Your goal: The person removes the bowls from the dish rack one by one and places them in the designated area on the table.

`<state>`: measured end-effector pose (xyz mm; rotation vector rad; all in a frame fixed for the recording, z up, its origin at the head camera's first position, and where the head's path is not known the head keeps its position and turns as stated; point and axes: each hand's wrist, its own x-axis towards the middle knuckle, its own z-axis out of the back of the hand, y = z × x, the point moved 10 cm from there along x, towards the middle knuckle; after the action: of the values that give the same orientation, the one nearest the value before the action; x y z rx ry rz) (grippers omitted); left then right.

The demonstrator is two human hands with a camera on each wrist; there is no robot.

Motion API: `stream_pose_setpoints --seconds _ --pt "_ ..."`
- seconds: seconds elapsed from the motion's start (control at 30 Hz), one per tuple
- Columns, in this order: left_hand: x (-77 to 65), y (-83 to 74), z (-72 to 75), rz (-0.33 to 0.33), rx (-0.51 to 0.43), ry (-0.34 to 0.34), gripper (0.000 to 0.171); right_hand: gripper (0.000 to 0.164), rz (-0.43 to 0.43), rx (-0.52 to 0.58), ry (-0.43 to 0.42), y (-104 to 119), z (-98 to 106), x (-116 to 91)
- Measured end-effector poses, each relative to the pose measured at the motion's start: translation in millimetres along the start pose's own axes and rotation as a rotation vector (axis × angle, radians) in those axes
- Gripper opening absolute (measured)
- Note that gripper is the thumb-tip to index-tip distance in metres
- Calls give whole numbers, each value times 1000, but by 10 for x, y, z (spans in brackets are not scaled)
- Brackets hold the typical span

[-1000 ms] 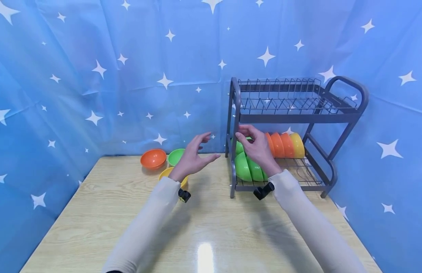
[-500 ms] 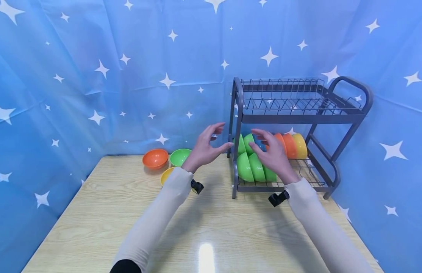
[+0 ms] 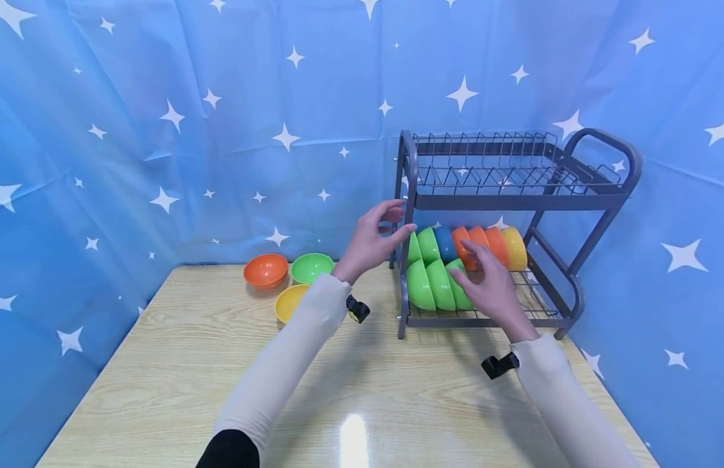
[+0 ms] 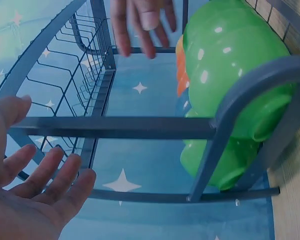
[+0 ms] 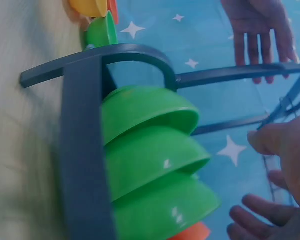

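Left hand [image 3: 368, 243] beside and right hand [image 3: 492, 287] before the grey metal two-tier rack [image 3: 520, 203], fingers spread, empty, seem between grasps; gripping its round green plastic bowls [image 3: 439, 286] calls for reaching in.

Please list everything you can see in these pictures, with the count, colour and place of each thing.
Table: one, pale wood, bottom of the head view
Rack: one, dark grey, table's right side
Front-row bowls: three, green, rack's lower tier
Back-row green bowls: at least two, green, behind those
Blue bowl: one visible, blue, right of these
Orange rack bowls: at least three, orange, further right
Yellow rack bowl: one, yellow, row's right end
Loose bowls: three, orange, green, yellow, left of the rack
Backdrop: blue, white stars, behind
Wrist cameras: two, black, on wrists
Sleeves: two, white, forearms
Left hand: one, bare, near rack's left end
Right hand: one, bare, before lower tier
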<state>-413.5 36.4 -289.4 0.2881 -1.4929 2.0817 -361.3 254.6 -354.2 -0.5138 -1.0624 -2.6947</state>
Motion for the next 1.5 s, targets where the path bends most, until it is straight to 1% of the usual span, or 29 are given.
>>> stream_pose_setpoints --seconds 0.1,0.23,0.3,0.4,0.5,0.57,0.8,0.93,1.03,1.17,1.37,1.5 --pt "23 -2 -7 19 -20 -27 45 67 -38 29 24 -109 -14 -94" --pt "38 -13 -7 14 -36 -59 35 63 -92 80 30 -250 -23 -205" --pt "41 -18 -12 11 -35 -69 31 59 -116 68 26 -315 -23 -255" --pt "44 -21 -20 9 -25 -81 28 49 -127 28 15 -385 -17 -307" --pt "47 -28 -30 4 -16 -89 25 39 -132 1 -4 -434 -1 -328" --pt "47 -24 -32 3 -15 -92 24 35 -137 -6 -7 -457 0 -332" --pt "50 -3 -53 -20 -18 -90 23 37 -168 -15 44 -537 -55 -338" --pt "41 -6 -53 -32 -19 -95 23 36 -173 2 54 -556 -77 -345" --pt "41 -10 -54 -42 -17 -97 22 37 -190 28 57 -578 -84 -351" --pt "43 -12 -56 -45 -19 -96 21 41 -254 89 59 -646 -87 -357" --pt "38 -11 -63 -39 -11 -92 21 49 -373 237 61 -781 -98 -373" --pt "35 -4 -59 -38 -9 -92 20 53 -424 346 67 -837 -110 -382"
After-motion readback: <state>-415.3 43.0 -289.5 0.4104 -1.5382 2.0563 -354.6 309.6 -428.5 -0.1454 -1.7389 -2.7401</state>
